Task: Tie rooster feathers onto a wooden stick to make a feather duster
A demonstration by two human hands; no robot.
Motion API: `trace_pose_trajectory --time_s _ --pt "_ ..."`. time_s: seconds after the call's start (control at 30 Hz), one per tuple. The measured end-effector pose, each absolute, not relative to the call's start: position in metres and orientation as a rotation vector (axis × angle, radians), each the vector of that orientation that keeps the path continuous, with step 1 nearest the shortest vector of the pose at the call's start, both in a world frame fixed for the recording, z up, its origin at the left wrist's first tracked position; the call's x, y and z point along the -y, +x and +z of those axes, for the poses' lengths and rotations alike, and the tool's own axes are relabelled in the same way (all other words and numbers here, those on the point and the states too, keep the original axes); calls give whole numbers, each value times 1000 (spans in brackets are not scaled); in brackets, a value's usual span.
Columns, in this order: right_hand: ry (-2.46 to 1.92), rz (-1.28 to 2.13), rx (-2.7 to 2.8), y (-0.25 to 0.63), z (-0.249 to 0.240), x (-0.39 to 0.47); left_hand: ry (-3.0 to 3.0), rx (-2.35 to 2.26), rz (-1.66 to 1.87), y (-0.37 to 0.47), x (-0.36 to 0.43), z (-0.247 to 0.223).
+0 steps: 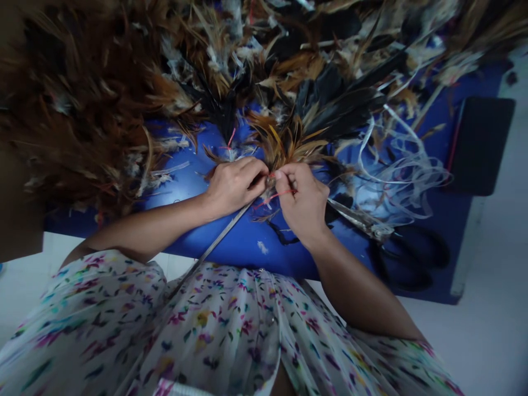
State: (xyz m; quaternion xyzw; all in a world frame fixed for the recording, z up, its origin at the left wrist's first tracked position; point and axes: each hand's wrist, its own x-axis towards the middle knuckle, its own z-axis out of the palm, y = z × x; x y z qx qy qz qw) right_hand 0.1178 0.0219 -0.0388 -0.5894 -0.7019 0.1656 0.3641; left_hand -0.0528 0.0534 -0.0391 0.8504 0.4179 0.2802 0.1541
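Observation:
A bunch of brown and golden feathers (284, 144) lies between my hands, its tips pointing away from me. My left hand (237, 184) is closed at the left of the bunch's base, thumb and fingers pinched together. From the right, my right hand (303, 198) pinches at the same base, where a red string (284, 192) is wound and trails loose. What exactly each fingertip grips is partly hidden. A thin flat strip (225, 231) runs from under my left hand down towards my lap.
Heaps of brown, black and golden feathers (99, 104) cover the back and left of the blue table (243, 247). Black-handled scissors (408, 258) lie at the right, near tangled white ribbon (412, 170) and a dark flat phone-like object (480, 146).

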Motion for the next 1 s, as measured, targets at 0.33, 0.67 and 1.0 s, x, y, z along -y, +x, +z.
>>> trace_pose_trajectory --time_s 0.33,0.67,1.0 --pt "-1606 404 1780 117 -38 -23 2377 -1206 837 -49 -56 -38" --pt "-1476 726 1679 125 -35 -26 2197 -1265 797 -47 -59 -36" --pt "-1470 746 1606 126 -36 -23 2166 -1315 769 -47 -62 -36"
